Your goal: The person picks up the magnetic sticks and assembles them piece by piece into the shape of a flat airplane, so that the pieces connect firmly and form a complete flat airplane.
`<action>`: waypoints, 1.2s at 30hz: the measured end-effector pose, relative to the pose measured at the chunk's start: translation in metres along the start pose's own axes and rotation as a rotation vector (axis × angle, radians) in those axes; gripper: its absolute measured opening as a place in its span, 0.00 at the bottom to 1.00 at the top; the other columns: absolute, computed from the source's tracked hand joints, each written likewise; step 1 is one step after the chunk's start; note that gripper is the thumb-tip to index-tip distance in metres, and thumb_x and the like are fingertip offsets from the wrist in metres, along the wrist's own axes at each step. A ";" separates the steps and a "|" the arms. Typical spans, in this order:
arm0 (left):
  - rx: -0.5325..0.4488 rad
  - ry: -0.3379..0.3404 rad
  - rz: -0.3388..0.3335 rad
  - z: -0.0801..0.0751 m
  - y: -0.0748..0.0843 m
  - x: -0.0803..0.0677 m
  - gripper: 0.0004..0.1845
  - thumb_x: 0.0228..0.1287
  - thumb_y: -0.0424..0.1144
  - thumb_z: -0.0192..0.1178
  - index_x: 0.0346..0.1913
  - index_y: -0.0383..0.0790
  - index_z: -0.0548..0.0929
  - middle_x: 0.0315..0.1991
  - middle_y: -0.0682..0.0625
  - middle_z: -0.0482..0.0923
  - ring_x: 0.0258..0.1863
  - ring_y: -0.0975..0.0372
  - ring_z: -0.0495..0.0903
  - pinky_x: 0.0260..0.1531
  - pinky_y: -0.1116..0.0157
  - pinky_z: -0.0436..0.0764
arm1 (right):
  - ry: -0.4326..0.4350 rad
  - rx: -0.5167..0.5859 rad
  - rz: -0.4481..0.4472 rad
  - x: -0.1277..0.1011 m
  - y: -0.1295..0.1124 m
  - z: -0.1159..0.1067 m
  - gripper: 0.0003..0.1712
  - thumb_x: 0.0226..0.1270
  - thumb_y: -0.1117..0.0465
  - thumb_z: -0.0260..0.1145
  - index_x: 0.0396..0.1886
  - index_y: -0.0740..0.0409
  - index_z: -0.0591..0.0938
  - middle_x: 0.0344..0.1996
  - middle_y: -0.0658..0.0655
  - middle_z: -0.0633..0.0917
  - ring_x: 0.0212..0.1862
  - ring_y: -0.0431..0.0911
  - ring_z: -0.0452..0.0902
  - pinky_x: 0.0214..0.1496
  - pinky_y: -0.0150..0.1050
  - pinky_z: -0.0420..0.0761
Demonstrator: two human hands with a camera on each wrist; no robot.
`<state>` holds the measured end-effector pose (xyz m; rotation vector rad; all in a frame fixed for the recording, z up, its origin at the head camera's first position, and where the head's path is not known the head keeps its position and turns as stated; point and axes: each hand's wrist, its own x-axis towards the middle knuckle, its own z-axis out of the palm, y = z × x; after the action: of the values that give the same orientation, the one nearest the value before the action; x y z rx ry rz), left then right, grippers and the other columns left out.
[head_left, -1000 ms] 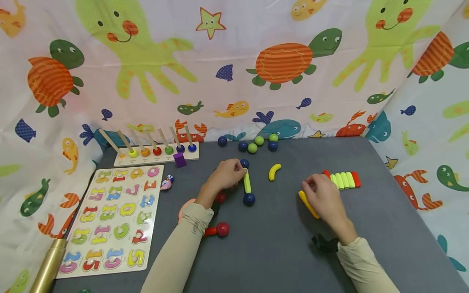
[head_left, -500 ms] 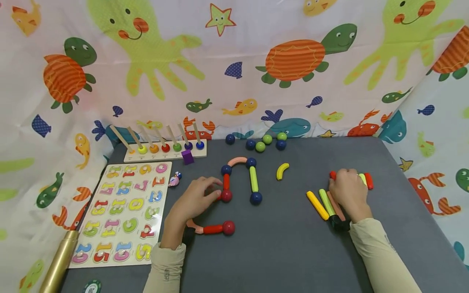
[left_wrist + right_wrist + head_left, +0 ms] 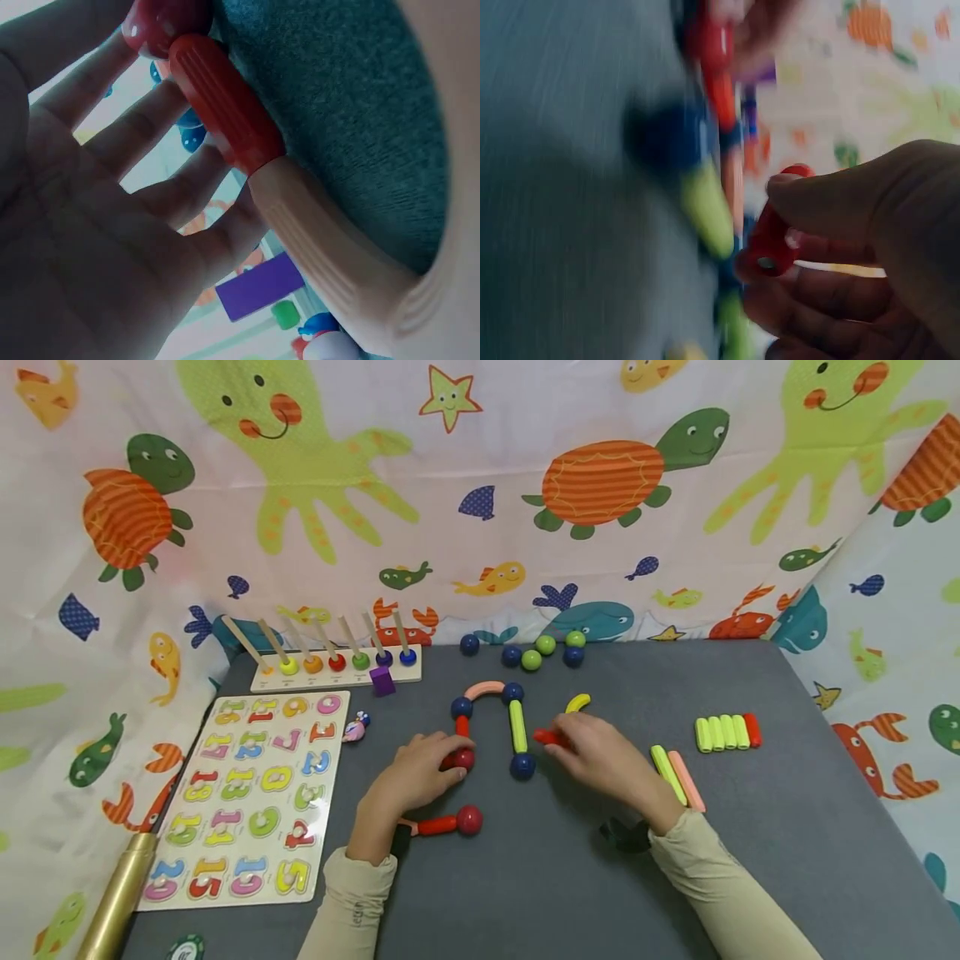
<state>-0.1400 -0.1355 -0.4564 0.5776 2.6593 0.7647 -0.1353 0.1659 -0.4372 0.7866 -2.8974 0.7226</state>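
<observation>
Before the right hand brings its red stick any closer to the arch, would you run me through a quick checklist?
1. Right hand pinches the red stick: ok.
2. Left hand rests at the red ball of the arch's left leg: ok.
3. Green stick stands joined to the blue ball: ok.
4. Pink arc bridges both top balls: ok.
5. Which end of the red stick faces the arch: cannot tell.

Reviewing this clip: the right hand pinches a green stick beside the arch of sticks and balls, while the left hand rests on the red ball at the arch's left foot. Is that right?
Not quite: the stick is red, not green. The right hand pinches a red stick, as the right wrist view shows and the head view confirms. The rest holds: the left hand rests on the red ball at the arch's left foot.
</observation>
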 end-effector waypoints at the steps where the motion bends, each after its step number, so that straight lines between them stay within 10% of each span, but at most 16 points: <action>1: 0.002 0.003 -0.001 0.000 0.000 -0.001 0.22 0.77 0.40 0.68 0.70 0.48 0.82 0.60 0.46 0.81 0.56 0.48 0.74 0.59 0.41 0.72 | -0.007 -0.001 -0.043 0.005 -0.009 0.007 0.10 0.71 0.62 0.77 0.43 0.60 0.83 0.32 0.51 0.80 0.34 0.46 0.74 0.37 0.42 0.78; 9: -0.012 0.009 -0.003 0.000 0.001 -0.009 0.25 0.76 0.40 0.68 0.73 0.48 0.80 0.63 0.46 0.82 0.57 0.48 0.74 0.59 0.40 0.70 | -0.022 -0.155 -0.230 0.032 -0.047 0.052 0.11 0.66 0.61 0.80 0.36 0.58 0.85 0.31 0.54 0.83 0.35 0.51 0.74 0.41 0.47 0.78; 36: -0.028 0.013 -0.042 0.007 0.004 -0.033 0.36 0.73 0.39 0.72 0.80 0.54 0.72 0.72 0.49 0.77 0.75 0.42 0.64 0.72 0.33 0.52 | -0.138 -0.009 -0.034 0.006 -0.026 0.049 0.21 0.72 0.63 0.76 0.62 0.59 0.86 0.42 0.56 0.79 0.37 0.46 0.74 0.41 0.42 0.81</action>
<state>-0.1077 -0.1443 -0.4537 0.5093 2.6592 0.7946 -0.1247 0.1209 -0.4688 0.9177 -2.9974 0.6773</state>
